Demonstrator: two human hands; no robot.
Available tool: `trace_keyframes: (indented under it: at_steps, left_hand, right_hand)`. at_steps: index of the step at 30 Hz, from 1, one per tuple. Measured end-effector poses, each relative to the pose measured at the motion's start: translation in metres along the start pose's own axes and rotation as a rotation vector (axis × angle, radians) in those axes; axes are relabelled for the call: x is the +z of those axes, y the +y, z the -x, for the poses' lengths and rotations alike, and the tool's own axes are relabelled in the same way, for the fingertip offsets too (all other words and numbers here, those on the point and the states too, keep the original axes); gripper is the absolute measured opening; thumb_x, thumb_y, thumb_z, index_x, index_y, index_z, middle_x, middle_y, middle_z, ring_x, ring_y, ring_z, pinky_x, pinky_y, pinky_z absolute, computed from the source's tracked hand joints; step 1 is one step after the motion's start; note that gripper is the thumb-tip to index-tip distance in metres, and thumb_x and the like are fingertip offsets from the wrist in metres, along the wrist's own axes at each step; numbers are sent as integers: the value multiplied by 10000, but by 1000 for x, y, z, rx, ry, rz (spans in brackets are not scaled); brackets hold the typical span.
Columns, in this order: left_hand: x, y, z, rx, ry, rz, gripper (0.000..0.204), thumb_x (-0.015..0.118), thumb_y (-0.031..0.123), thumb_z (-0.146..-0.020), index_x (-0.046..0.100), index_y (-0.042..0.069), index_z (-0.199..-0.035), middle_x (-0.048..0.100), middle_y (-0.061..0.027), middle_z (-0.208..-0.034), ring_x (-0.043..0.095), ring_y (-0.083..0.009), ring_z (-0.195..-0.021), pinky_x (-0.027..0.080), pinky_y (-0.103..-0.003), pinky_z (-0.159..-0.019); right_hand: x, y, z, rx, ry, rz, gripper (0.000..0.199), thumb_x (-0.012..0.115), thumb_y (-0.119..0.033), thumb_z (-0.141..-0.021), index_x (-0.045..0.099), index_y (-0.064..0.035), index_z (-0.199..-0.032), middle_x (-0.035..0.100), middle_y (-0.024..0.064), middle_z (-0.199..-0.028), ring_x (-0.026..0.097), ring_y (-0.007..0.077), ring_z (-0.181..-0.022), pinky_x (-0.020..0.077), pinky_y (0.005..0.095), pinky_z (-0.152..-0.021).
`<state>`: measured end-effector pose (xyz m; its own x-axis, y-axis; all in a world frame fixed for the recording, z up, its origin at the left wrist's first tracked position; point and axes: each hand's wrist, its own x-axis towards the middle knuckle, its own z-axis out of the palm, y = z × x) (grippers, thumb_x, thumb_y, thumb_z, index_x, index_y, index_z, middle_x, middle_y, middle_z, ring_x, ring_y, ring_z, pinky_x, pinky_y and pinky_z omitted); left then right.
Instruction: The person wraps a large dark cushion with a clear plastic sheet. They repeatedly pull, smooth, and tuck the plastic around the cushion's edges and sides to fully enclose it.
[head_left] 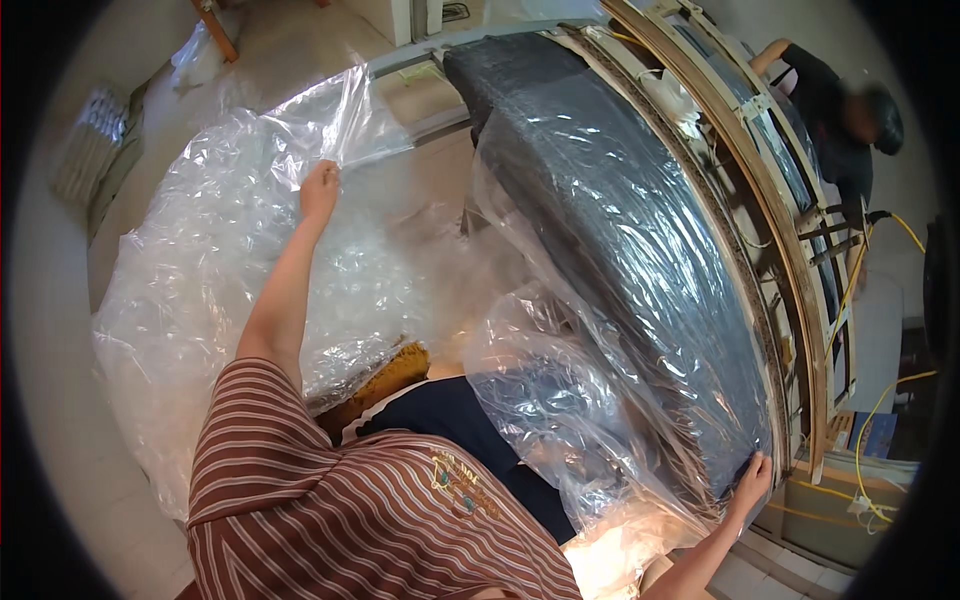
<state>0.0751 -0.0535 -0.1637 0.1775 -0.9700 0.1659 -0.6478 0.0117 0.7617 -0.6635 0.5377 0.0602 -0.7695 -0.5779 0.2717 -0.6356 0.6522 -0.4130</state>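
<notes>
My left hand (320,190) is raised on the left, its fingers closed on a gathered part of a clear plastic sheet (210,230). The sheet spreads crumpled and shiny around my left arm. On the right stands a large dark upholstered piece (560,110) on a wooden frame, shaped like a sofa, with clear plastic film (640,230) lying over its dark surface. My right hand (750,482) pinches the edge of that film at the near corner of the piece. Loose film (530,370) hangs in folds between my body and the piece.
Beyond the bare wooden frame (765,180) a co-worker in dark clothes (850,150) stands at the far right, one arm reaching to the frame. Yellow cables (858,440) hang at the right. A brown-yellow padded edge (390,380) shows by my waist. Wrapped bundles (90,145) stand far left.
</notes>
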Motion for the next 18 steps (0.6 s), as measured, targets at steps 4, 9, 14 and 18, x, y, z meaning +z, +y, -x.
trace_keyframes:
  at_steps: [4, 9, 14, 18]
  left_hand:
    - [-28, 15, 11, -240, 55, 726, 141, 558, 207, -937, 559, 80, -998, 626, -16, -887, 632, -178, -822, 495, -313, -784]
    - [-48, 47, 24, -319, 69, 1027, 178, 536, 269, -961, 567, 115, -1044, 580, 13, -874, 569, -145, -730, 458, -272, -669]
    - [-27, 180, 143, -161, -425, 905, 240, 549, 326, -960, 572, 128, -1092, 540, 56, -880, 475, -48, -750, 415, -240, -607]
    - [-40, 290, 248, 272, -1123, 850, 233, 694, 198, -878, 511, 85, -967, 496, 26, -908, 472, -75, -884, 424, -251, -783]
  right_hand:
    - [-7, -43, -5, -49, 52, -200, 305, 472, -210, -1013, 379, -63, -762, 312, -37, -716, 276, 84, -661, 267, 259, -571]
    - [10, -175, -5, -203, 16, -407, 224, 465, -160, -1011, 429, -73, -807, 337, -51, -752, 277, 54, -675, 250, 220, -574]
    - [67, -309, 33, -211, -320, -661, 141, 515, -126, -962, 534, -79, -830, 438, -49, -767, 393, 45, -697, 320, 201, -596]
    - [120, -412, 68, -261, -759, -735, 237, 557, -137, -927, 582, -36, -1140, 585, 34, -1028, 524, 101, -832, 448, 254, -759]
